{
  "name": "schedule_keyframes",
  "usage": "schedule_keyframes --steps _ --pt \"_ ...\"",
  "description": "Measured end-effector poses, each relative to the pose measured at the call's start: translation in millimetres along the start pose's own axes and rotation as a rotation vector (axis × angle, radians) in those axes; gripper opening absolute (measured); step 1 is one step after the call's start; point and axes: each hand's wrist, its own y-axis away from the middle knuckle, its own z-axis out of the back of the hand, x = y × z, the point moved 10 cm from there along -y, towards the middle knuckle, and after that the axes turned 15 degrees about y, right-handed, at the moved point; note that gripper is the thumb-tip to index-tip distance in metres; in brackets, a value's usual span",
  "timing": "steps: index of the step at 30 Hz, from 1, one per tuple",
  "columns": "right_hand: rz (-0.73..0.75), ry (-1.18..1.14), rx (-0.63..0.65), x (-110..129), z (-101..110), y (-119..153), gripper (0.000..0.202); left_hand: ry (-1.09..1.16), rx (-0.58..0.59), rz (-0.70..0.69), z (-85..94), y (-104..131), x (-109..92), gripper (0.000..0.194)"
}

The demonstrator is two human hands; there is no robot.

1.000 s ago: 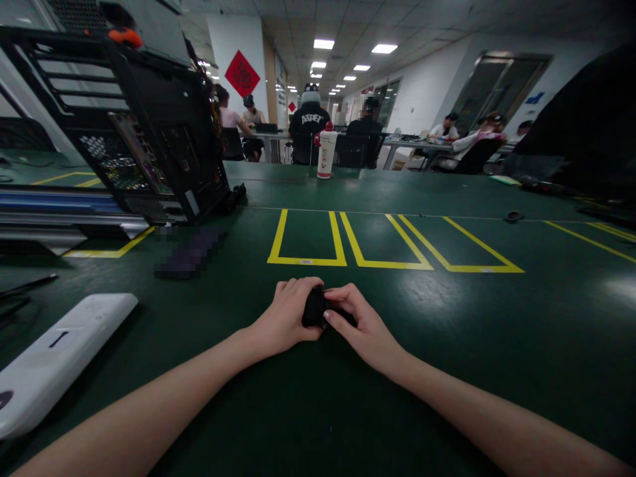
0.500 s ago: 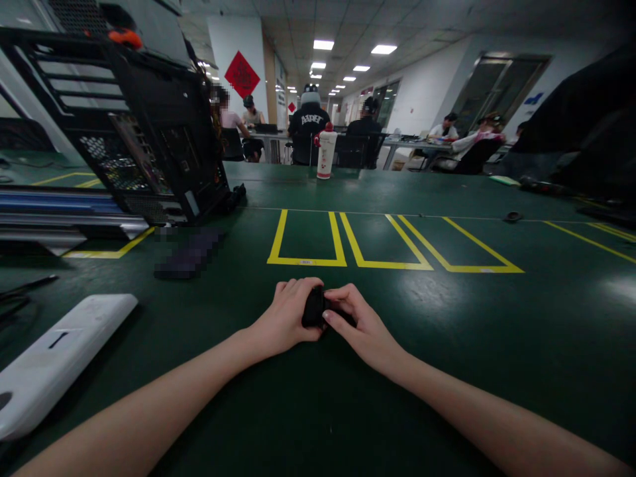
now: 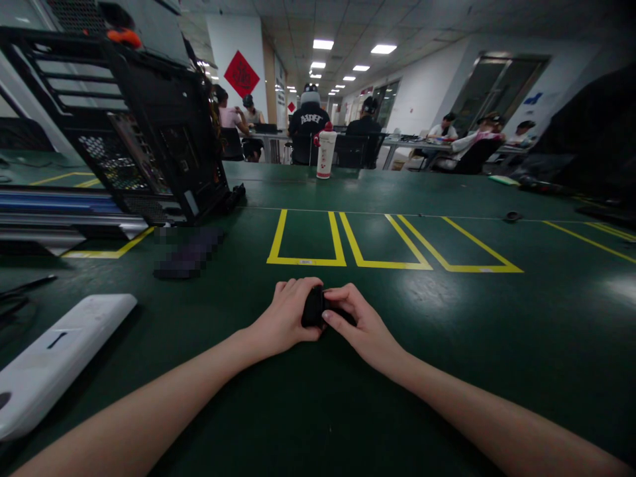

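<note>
A small black object (image 3: 313, 308) rests between my hands on the green table (image 3: 328, 397). My left hand (image 3: 285, 315) wraps round its left side, fingers over the far edge and thumb at the near edge. From the right, my right hand (image 3: 362, 328) pinches its right side with thumb and fingertips. Part of the dark object is hidden under the right fingers. Beyond the hands, yellow tape outlines (image 3: 307, 262) mark the table.
A black computer case (image 3: 163, 139) stands at the back left. Nearer are a dark pixelated item (image 3: 189, 255) and a white device (image 3: 64, 361). A white cup (image 3: 326, 156) stands at the far edge. Several people sit beyond; a black ring-shaped item (image 3: 512, 216) lies right.
Both hands and the black object keep nearly the same pose. In the background at the right, another seated person has come into clearer view.
</note>
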Motion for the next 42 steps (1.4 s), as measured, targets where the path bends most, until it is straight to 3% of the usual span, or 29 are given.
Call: schedule_keyframes --steps 6,11,16,22,26,31,36,42 --pt "-0.061 0.116 0.012 -6.5 -1.2 0.5 0.031 0.005 0.006 0.004 -0.2 0.4 -1.3 0.053" --pt "-0.021 0.098 0.041 2.3 -1.7 0.9 0.028 -0.007 -0.002 0.006 0.6 0.6 -1.2 0.057" --pt "-0.034 0.038 0.001 -4.0 -0.2 -1.2 0.018 -0.012 -0.004 0.000 0.7 -0.3 -2.6 0.055" --pt "-0.060 0.106 0.019 -5.9 -1.3 0.9 0.032 0.000 0.010 0.007 -0.8 -0.2 -1.5 0.054" --pt "-0.024 0.067 0.051 0.8 -3.2 1.4 0.026 -0.015 0.001 0.006 -0.3 -0.2 -0.3 0.056" --pt "-0.010 0.007 -0.003 -2.8 -0.3 -0.7 0.016 -0.009 -0.001 -0.005 -0.1 -0.5 -0.9 0.055" --pt "-0.064 0.115 0.038 -7.5 -3.2 1.9 0.031 0.004 0.006 0.011 0.3 0.0 -0.2 0.053" --pt "0.014 0.139 0.040 6.4 -0.6 2.3 0.028 -0.009 -0.001 0.020 -0.3 -0.2 0.4 0.056"
